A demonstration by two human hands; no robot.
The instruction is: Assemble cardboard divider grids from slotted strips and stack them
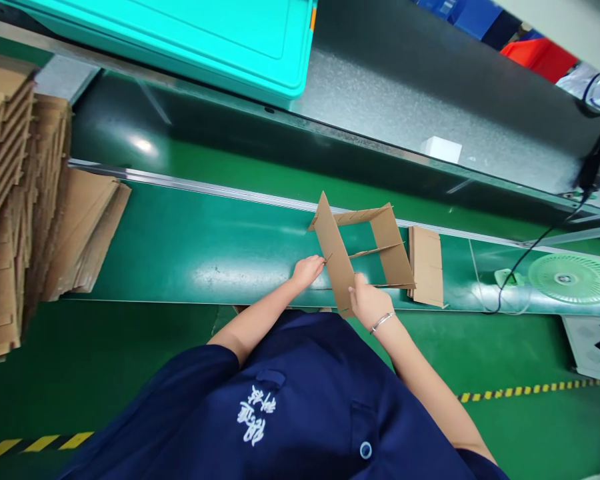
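Observation:
A cardboard divider (pixel 336 257) of slotted strips stands on the green work surface in front of me. Two broad panels are crossed by several narrower strips, with open cells between. My left hand (pixel 309 271) is closed at the outer left face of the near-left panel, fingertips pinching the end of a strip that pokes through it. My right hand (pixel 371 303) grips the same panel near its lower end, thumb and fingers on its edge; a bracelet is on that wrist. Just right of the divider lies a small stack of flat cardboard pieces (pixel 427 267).
Tall stacks of cardboard strips (pixel 10 200) and flat cardboard sheets (pixel 83 230) fill the left side. A turquoise lidded bin (pixel 180 40) sits on the metal shelf (pixel 370 93) behind. To the right are a green fan (pixel 570 279) and a hanging black cable (pixel 535 243).

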